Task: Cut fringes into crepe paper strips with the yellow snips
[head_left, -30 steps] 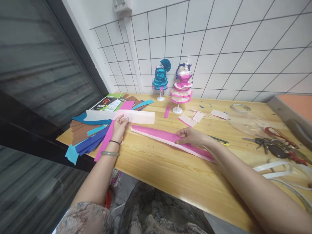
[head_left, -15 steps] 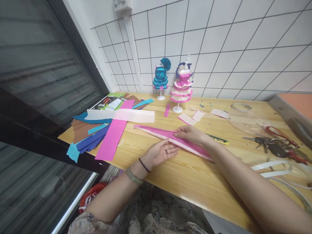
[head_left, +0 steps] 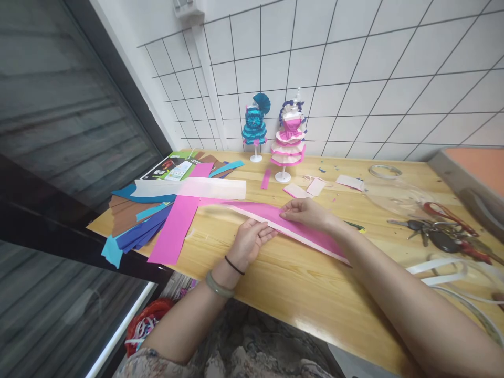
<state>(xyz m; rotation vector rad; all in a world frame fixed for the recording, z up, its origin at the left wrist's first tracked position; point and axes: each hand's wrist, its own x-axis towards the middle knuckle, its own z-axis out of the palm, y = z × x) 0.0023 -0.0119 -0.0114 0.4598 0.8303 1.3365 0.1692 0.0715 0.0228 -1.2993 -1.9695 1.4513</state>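
A long strip of pink crepe paper (head_left: pixel 317 236) with a white band along its near edge runs slantwise across the table in front of me. My right hand (head_left: pixel 304 212) pinches its pink part between thumb and fingers. Just left of it, my left hand (head_left: pixel 252 239) grips the white lower edge, thumb on top and fingers partly beneath. The strip's left end reaches towards a flat pink paper strip (head_left: pixel 173 233), over which a cream paper strip (head_left: pixel 212 189) lies crosswise. Behind my right wrist, a yellow-and-black cutter (head_left: pixel 356 227) is partly hidden.
Two dress stands, one with a blue dress (head_left: pixel 254 126) and one with a pink-and-white dress (head_left: pixel 289 144), stand by the tiled wall. Blue and brown papers lie left. Keys (head_left: pixel 443 239), red-handled scissors (head_left: pixel 449 216) and a tape ring (head_left: pixel 385 171) lie right. Below sits a red basket (head_left: pixel 136 323).
My left hand has shifted slightly left, and its thumb has closed onto the strip's edge. The paper strip is raised a little and bows more. The whole view has shifted slightly.
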